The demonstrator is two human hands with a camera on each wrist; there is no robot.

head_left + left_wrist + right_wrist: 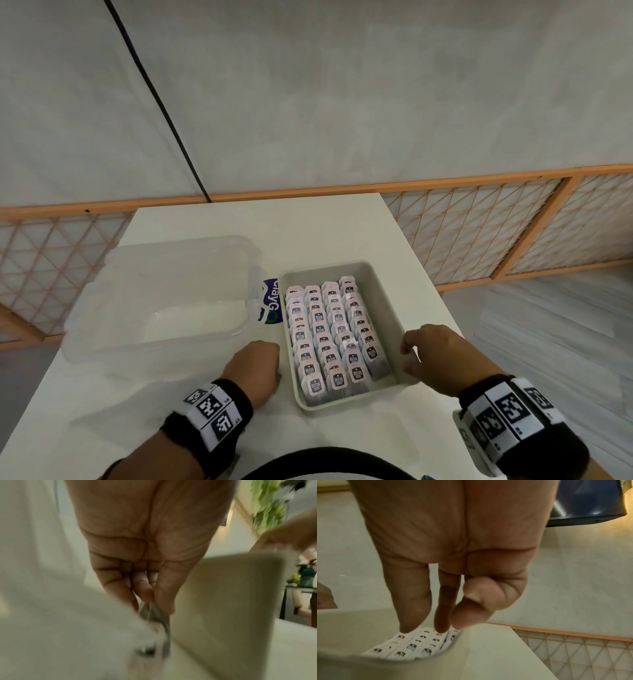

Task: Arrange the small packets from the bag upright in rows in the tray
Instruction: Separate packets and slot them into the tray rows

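Head view first: the grey tray (387, 298) sits between the two hands, and it is packed, four rows of small packets (334, 337) standing upright with their dark labels up. By the look of it the arranging is just about finished.

Left hand (255, 368) is down on the white table (212, 222), just off the tray's near-left corner, fingers curled under. Over to the left wrist view and there it is: fingertips (145, 592) pinching a thin, clear, crinkled film, which I judge to be the bag (154, 614), with the tray wall right beside the thumb. It is blurred, so whether anything remains inside I cannot tell.

Right hand (433, 356) sits at the tray's right rim, fingers hooked loosely over the edge. The right wrist view shows two fingers (412, 601) pointing down towards the packets just beyond them, the others folded in, nothing between them. Touching the rim or merely above it? Cannot say.

Beyond the left hand stands a clear plastic container (164, 294), and past it a printed logo (272, 301) on the table.

Handling, as I judge it: these packets are light, thin and soft-walled, easy to buckle or tip, and one knock could lean a whole row. Take one by its top edge between thumb and forefinger and lower it straight down into a gap. The film bag is limp and slippery, so a firm pinch near its mouth suits it best.
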